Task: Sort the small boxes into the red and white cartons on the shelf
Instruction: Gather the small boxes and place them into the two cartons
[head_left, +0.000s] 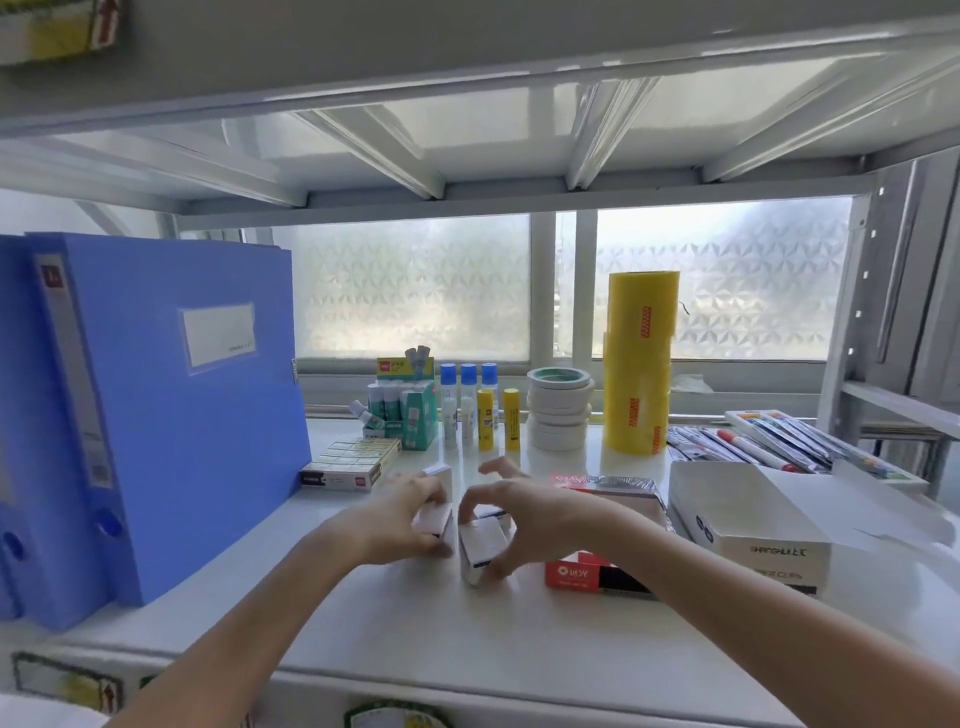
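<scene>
My left hand (410, 525) and right hand (511, 519) each pinch a small box (480, 551); swinging toward the red carton (592, 571) at three o'clock could topple neighbours.

Head view, probably close, faces shelf (415, 613).

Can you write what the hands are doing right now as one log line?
left hand: gripping small box | right hand: gripping another small box | red carton: beside right hand

white metal shelf (395, 623) | frosted patterned window (410, 286) | daylight
</scene>
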